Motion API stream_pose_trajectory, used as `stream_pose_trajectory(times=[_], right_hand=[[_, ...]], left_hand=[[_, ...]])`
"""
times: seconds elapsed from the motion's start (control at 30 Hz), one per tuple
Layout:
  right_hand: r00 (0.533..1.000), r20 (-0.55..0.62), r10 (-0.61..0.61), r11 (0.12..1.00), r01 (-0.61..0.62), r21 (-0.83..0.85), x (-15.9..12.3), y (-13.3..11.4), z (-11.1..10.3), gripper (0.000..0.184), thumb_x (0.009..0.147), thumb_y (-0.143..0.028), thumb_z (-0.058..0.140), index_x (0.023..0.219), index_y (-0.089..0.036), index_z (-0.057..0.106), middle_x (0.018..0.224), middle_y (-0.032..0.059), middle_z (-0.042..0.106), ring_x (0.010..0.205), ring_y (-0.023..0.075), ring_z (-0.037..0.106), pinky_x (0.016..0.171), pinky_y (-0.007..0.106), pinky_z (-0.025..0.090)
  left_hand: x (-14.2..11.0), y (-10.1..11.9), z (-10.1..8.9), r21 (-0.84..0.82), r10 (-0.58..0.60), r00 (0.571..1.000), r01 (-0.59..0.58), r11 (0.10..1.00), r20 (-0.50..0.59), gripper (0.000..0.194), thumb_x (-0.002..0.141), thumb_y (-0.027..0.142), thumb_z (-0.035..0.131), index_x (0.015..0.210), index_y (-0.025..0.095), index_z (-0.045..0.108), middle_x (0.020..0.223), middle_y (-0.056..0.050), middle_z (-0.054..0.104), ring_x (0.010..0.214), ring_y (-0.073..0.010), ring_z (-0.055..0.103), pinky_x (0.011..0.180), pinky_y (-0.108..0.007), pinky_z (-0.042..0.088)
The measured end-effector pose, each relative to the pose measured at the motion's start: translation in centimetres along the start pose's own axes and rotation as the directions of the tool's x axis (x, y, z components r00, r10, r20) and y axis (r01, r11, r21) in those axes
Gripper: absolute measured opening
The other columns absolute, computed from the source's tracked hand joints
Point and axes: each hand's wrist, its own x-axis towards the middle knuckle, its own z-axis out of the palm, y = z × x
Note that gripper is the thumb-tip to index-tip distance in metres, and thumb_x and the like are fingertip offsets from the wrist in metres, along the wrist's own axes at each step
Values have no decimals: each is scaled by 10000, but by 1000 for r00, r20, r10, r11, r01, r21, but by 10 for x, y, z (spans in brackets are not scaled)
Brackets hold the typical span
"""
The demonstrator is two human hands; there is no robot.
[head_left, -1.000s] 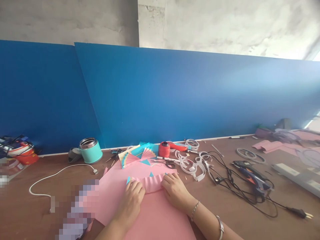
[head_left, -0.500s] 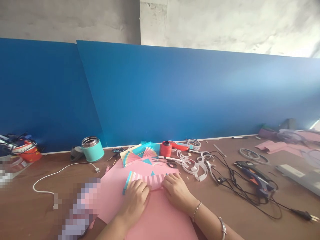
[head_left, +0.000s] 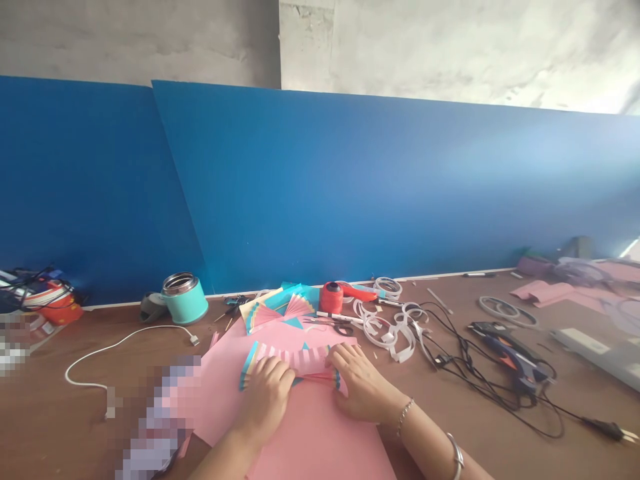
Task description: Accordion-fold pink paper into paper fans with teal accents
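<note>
Both my hands rest on a pleated pink paper strip with blue edges [head_left: 300, 361], which lies on a large pink sheet [head_left: 310, 433] near the table's front. My left hand [head_left: 266, 395] has its fingers curled over the strip's left part. My right hand [head_left: 360, 383] presses and pinches the strip's right end, where the folds fan out. A bracelet shows on my right wrist.
Behind the sheet lie finished paper fans [head_left: 280, 308], scissors [head_left: 333, 325], a red thread spool [head_left: 331, 297], white paper rings [head_left: 393, 330] and a teal tin [head_left: 184, 298]. A glue gun [head_left: 505, 347] with black cables lies right; a white cable [head_left: 115, 350] left. Blue boards [head_left: 350, 193] stand behind.
The pleated strip has spread wider, fanning at both ends. My right hand slid toward me along its right end; my left hand stayed on the left part.
</note>
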Motion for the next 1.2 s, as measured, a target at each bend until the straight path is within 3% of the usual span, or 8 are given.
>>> stream_pose_trajectory(times=[0.23,0.63,0.9,1.2], right_hand=[[999,-39,15,1000,-16,-12,2,10,9,210,671,-75,483,830,-194,550,851,38,557,806,197,470,750,329,342],[1000,7,15,999,-15,42,5,12,14,131,827,-112,518,786,-203,603,819,17,615,802,173,505,732,306,336],[996,-10,89,968,-84,237,9,23,18,171,869,-142,506,720,-183,580,820,32,579,798,167,514,735,292,407],[990,-21,138,970,-131,205,12,28,21,213,852,-194,549,643,-186,511,856,39,556,834,187,498,797,344,432]], left_hand=[[-1,-1,1,-5,0,1000,0,1000,2,263,831,22,426,810,195,623,750,-23,606,768,-202,521,700,-342,389],[-2,-2,-3,-64,-55,985,66,996,163,238,867,68,437,766,196,611,776,-21,610,784,-204,517,697,-340,362],[12,-1,-18,-106,-159,946,195,975,281,209,901,155,464,768,210,616,820,-7,628,843,-193,545,792,-366,343],[22,-5,-29,4,-201,886,220,975,419,225,881,124,415,758,194,591,888,-41,617,901,-209,529,769,-350,351]])
